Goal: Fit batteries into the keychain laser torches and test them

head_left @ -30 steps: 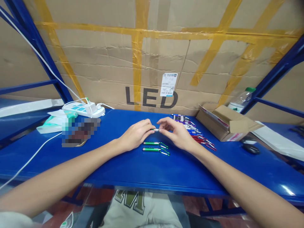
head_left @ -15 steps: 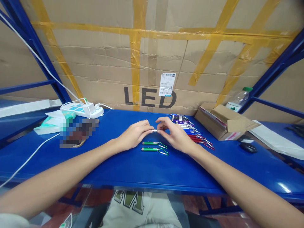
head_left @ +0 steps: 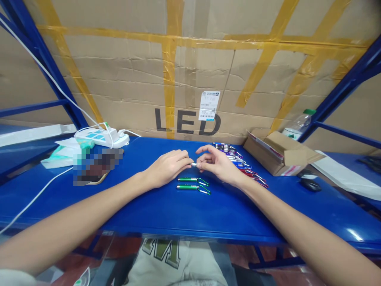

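Note:
Between my two hands, over the middle of the blue table, is a small silvery piece (head_left: 193, 164), mostly covered by fingers. My left hand (head_left: 173, 167) pinches its left end. The thumb and a fingertip of my right hand (head_left: 216, 163) close on its right end, with the other fingers curled above. Just below lie two green pen-like tubes with carabiner clips, an upper one (head_left: 187, 179) and a lower one (head_left: 187, 187). Beyond my right hand, several similar tubes in dark, white, blue and red (head_left: 226, 147) lie in a stack, partly hidden by that hand.
An open cardboard box (head_left: 279, 157), a bottle (head_left: 299, 124) and a black mouse (head_left: 310, 184) are at the right. A power strip (head_left: 102, 137), a packet (head_left: 64, 153) and a blurred phone-like object (head_left: 98, 169) are at the left. Large cardboard (head_left: 133, 87) stands behind the blue table (head_left: 166, 218).
The fingers of my right hand have shifted slightly round the small piece, and its forearm has moved a little. My left hand stays in nearly the same place.

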`<control>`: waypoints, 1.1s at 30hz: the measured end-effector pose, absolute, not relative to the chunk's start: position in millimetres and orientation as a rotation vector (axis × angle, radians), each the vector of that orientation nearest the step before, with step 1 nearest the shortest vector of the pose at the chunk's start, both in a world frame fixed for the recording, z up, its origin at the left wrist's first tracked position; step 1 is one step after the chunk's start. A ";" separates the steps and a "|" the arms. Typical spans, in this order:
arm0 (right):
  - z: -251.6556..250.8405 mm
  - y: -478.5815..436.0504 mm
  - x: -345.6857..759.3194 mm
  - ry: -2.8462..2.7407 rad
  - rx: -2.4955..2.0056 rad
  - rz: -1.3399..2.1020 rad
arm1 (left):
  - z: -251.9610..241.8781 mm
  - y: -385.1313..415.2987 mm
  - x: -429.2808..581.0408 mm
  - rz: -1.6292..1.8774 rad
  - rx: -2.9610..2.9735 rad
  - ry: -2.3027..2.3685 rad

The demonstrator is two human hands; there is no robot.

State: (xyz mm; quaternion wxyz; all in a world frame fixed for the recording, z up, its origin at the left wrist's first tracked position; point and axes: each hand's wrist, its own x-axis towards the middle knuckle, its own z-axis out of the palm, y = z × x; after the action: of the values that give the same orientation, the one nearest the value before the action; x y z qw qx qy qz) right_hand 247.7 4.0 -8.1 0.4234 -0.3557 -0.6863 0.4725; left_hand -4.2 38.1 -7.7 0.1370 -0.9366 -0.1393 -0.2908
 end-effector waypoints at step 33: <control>-6.8 -1.4 255.1 -2.181 -0.896 0.151 | -11.5 49.3 2.6 -1.344 -3.369 -1.055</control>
State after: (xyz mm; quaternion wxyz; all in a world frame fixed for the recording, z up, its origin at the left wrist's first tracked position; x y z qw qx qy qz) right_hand 255.1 -1.4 -6.8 0.3797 -0.3509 -0.8540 0.0590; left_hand 2.6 49.3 -11.5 -0.3127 -0.8471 -0.2654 -0.3379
